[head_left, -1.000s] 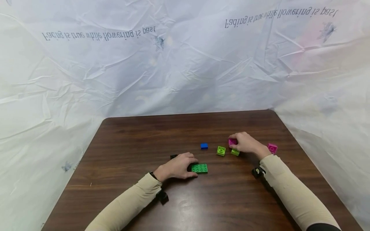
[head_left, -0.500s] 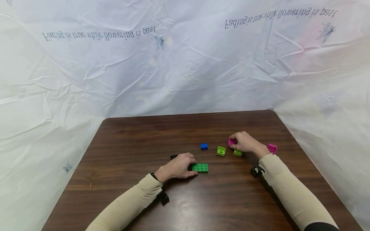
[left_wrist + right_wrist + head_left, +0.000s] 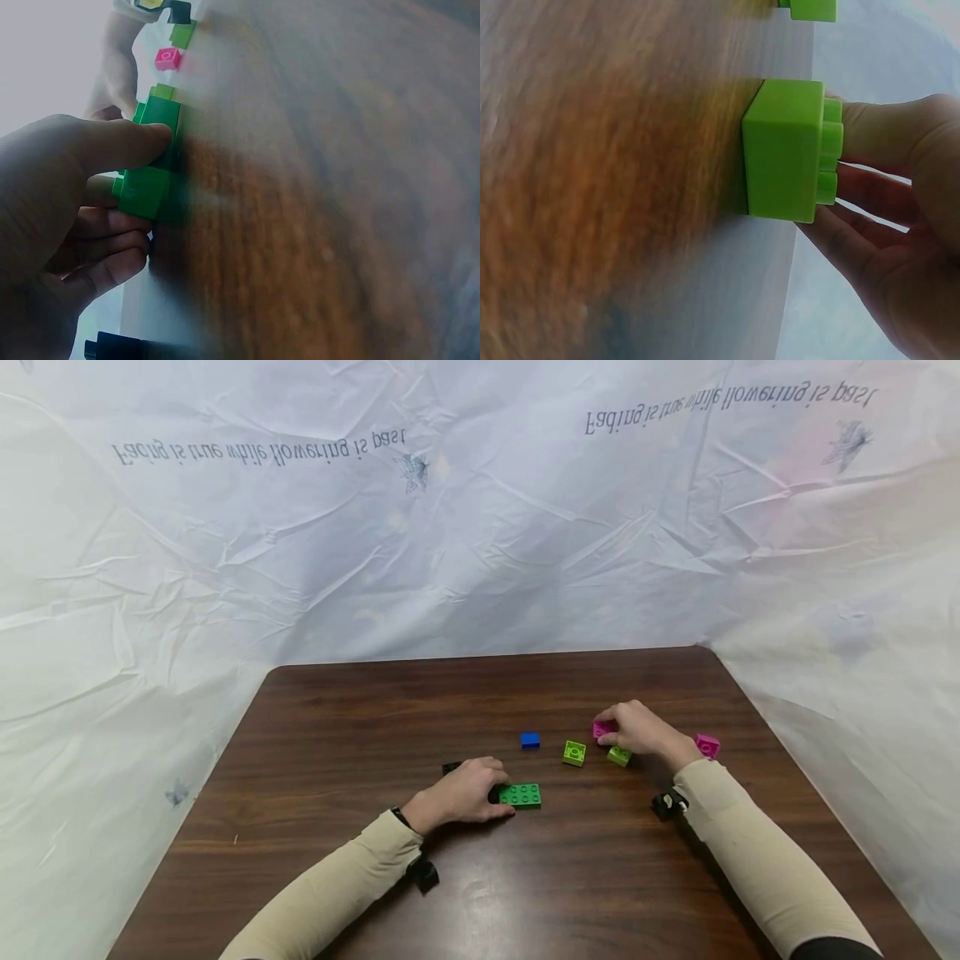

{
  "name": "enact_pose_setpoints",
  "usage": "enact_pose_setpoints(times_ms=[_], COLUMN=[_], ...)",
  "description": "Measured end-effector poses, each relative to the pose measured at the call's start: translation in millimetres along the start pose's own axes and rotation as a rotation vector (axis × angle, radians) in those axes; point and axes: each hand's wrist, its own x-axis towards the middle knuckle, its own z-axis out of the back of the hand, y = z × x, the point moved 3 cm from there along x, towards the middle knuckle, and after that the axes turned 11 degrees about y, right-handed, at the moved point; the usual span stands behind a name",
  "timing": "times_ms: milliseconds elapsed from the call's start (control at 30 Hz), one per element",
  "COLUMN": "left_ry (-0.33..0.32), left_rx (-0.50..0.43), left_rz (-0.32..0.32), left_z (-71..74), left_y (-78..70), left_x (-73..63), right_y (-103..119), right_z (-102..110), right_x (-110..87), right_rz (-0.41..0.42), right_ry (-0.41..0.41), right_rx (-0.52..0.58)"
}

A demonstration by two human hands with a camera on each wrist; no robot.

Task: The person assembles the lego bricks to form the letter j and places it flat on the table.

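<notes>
My left hand [image 3: 467, 791] holds the left end of a bright green toy brick [image 3: 521, 796], studs up on the table. In the left wrist view the thumb lies along the green brick [image 3: 145, 191], with fingers on its other side. Farther right, my right hand [image 3: 637, 728] pinches a magenta brick [image 3: 601, 730] between thumb and fingers. Just below that hand sits a lime brick [image 3: 618, 756]; in the right wrist view this lime brick [image 3: 784, 150] stands studs up and hides the magenta one.
Another lime brick [image 3: 574, 753] lies with its hollow underside up, near a blue brick [image 3: 530, 740]. A second magenta brick [image 3: 707, 745] is right of the right wrist. A black brick [image 3: 450, 767] lies behind the left hand. White sheeting [image 3: 480, 568] surrounds the brown table [image 3: 360, 710].
The lime brick below my right hand has shifted slightly to the right. The green brick at my left hand has moved very slightly right. Both hands stay nearly in place.
</notes>
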Motion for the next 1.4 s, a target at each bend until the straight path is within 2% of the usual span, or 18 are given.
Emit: enact_pose_setpoints(times_ms=[233,500,967,1133,1400], left_ry=[0.006,0.004,0.004,0.016,0.001], left_rx=[-0.015,-0.008,-0.005,-0.006,-0.011], left_rz=[0.011,0.024,0.016,0.024,0.014], left_z=[1.4,1.7,3.7,2.9,3.3], left_y=[-2.2,-3.9,-5.5,-4.2,-2.0], left_x=[-0.6,-0.8,-0.5,-0.4,-0.4], right_y=[1.2,9.4,38.9,48.8,64.6], right_z=[2.1,10.3,23.4,25.8,31.4], right_x=[-2.1,-3.5,-9.6,-10.9,-13.0], right_rz=[0.006,0.058,0.138,0.191,0.237], right_ry=[-0.004,-0.044,-0.09,-0.107,-0.132], right_rx=[0.013,-0.002,-0.05,-0.062,-0.082])
